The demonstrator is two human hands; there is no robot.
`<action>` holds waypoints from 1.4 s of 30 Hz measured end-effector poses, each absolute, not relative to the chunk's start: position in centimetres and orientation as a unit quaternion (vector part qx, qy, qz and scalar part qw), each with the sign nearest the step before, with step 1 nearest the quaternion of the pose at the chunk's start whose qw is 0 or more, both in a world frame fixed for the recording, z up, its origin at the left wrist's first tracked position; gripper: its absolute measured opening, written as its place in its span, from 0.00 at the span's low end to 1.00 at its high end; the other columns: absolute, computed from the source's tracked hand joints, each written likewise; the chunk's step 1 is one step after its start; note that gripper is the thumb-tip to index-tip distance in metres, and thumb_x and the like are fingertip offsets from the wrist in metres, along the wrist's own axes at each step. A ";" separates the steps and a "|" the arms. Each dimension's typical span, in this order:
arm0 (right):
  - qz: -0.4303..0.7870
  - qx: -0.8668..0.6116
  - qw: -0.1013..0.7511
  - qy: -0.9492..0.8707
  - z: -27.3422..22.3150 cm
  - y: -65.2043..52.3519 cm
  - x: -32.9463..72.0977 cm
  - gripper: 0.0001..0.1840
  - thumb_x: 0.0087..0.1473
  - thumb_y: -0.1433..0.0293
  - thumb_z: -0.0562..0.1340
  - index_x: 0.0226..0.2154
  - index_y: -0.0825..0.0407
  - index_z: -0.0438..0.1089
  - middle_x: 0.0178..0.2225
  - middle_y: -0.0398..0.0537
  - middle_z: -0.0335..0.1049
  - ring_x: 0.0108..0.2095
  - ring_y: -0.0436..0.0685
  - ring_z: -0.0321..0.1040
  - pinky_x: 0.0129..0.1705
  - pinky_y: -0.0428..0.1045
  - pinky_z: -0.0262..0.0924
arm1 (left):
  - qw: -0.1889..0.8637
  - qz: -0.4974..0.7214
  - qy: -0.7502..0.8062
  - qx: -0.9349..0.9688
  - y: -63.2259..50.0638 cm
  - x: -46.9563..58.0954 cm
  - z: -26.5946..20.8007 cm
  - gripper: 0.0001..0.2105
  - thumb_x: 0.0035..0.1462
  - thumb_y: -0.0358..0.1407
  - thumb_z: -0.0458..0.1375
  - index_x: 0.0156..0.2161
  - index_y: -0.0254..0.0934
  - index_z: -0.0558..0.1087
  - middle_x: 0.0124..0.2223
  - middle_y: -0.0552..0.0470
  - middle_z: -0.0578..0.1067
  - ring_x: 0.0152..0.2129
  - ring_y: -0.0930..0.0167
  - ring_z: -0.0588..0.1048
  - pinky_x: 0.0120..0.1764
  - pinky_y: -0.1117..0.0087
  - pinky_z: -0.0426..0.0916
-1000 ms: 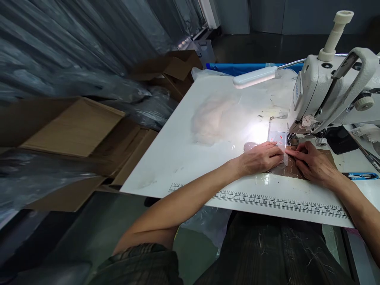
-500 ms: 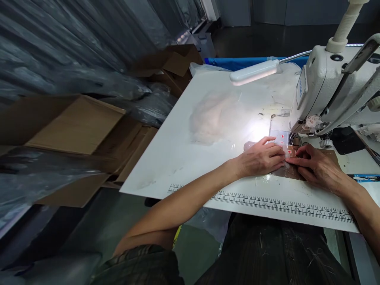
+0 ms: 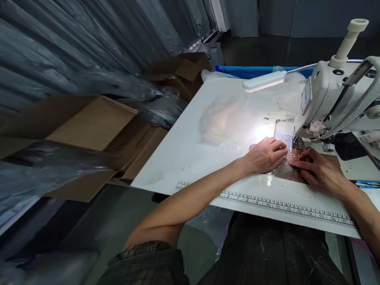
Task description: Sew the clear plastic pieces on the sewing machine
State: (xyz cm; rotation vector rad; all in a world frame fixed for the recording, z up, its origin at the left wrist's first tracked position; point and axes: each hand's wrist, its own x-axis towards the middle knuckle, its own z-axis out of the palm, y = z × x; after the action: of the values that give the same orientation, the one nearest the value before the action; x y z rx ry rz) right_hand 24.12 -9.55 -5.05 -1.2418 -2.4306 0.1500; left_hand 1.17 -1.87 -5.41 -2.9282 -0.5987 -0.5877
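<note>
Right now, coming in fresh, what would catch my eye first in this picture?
Probably the big white sewing machine at the right of the picture, with a slim lamp to its left casting a bright glow on the white table. Just below the machine's needle area, the left hand and right hand are at a small sheer piece with red marks. Left of the table, open cardboard boxes sit among clear plastic.

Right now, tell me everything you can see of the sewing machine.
The sewing machine stands upright at the right of the white table, its white, painted-looking body running out of the picture. A pale post rises from its top; bluish lettering marks its end panel. A crumpled pale wad clings to its lower part. Its metal presser foot sits low beside red-marked sheer material; whether they touch is too small to tell.
</note>
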 end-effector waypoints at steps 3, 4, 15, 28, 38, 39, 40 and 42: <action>0.044 -0.441 0.209 -0.872 -5.0 -9.6 24.0 0.17 0.62 0.70 0.54 0.45 0.46 0.77 0.41 0.54 0.67 0.38 0.55 0.68 0.35 0.50 0.68 | 0.052 -0.187 -0.195 -0.961 -1.8 1.1 -5.3 0.15 0.71 0.37 0.44 0.48 0.35 0.72 0.49 0.46 0.76 0.37 0.69 0.71 0.40 0.65 0.67; 0.041 -0.437 0.212 -0.873 -5.0 -9.6 24.0 0.17 0.62 0.70 0.53 0.45 0.46 0.77 0.41 0.54 0.67 0.38 0.55 0.68 0.36 0.50 0.69 | 0.054 -0.186 -0.191 -0.962 -1.8 1.1 -5.2 0.15 0.71 0.37 0.44 0.48 0.34 0.72 0.49 0.45 0.75 0.37 0.68 0.71 0.41 0.65 0.66; 0.012 -0.447 0.195 -0.873 -5.1 -9.9 23.8 0.18 0.64 0.69 0.52 0.49 0.47 0.74 0.42 0.54 0.67 0.39 0.56 0.69 0.36 0.50 0.69 | 0.095 -0.119 -0.212 -0.965 -2.1 1.7 -4.9 0.21 0.71 0.43 0.40 0.52 0.33 0.70 0.56 0.40 0.71 0.39 0.65 0.69 0.38 0.63 0.61; -0.006 -0.481 0.163 -0.861 -5.0 -9.5 23.3 0.19 0.63 0.69 0.51 0.52 0.47 0.70 0.42 0.54 0.66 0.34 0.55 0.67 0.26 0.47 0.64 | 0.032 -0.109 -0.188 -0.976 0.1 1.8 -4.6 0.19 0.70 0.42 0.43 0.56 0.34 0.68 0.58 0.41 0.72 0.44 0.63 0.70 0.43 0.59 0.61; 0.006 -0.493 0.168 -0.854 -5.5 -9.6 23.5 0.19 0.62 0.70 0.52 0.52 0.48 0.70 0.42 0.55 0.66 0.35 0.56 0.67 0.28 0.49 0.66 | 0.060 -0.093 -0.178 -0.978 0.3 2.0 -4.4 0.21 0.69 0.43 0.42 0.52 0.33 0.71 0.58 0.43 0.72 0.41 0.62 0.71 0.40 0.58 0.60; 0.005 -0.495 0.166 -0.853 -5.5 -9.6 23.4 0.19 0.62 0.70 0.52 0.52 0.48 0.70 0.42 0.55 0.66 0.35 0.56 0.67 0.28 0.49 0.66 | 0.064 -0.091 -0.178 -0.978 0.3 2.0 -4.4 0.21 0.69 0.42 0.41 0.52 0.33 0.72 0.58 0.43 0.72 0.41 0.62 0.71 0.40 0.59 0.59; 0.003 -0.496 0.163 -0.853 -5.5 -9.6 23.4 0.19 0.63 0.69 0.52 0.52 0.47 0.70 0.42 0.55 0.66 0.34 0.56 0.67 0.27 0.48 0.65 | 0.066 -0.090 -0.179 -0.977 0.3 2.0 -4.3 0.21 0.69 0.42 0.41 0.52 0.33 0.72 0.58 0.43 0.72 0.40 0.62 0.71 0.40 0.59 0.59; -0.002 -0.497 0.158 -0.854 -5.5 -9.7 23.3 0.19 0.63 0.68 0.51 0.52 0.47 0.70 0.42 0.55 0.66 0.33 0.55 0.66 0.26 0.48 0.64 | 0.070 -0.090 -0.180 -0.977 0.1 2.1 -4.2 0.21 0.69 0.42 0.42 0.52 0.33 0.72 0.57 0.43 0.72 0.40 0.62 0.71 0.39 0.59 0.59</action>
State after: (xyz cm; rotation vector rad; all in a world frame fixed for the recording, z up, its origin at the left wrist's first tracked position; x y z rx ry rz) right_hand 23.30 -9.67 -5.52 -1.4202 -2.4415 -0.0068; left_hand 2.09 0.13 -4.21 -2.9394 -0.5415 -0.2718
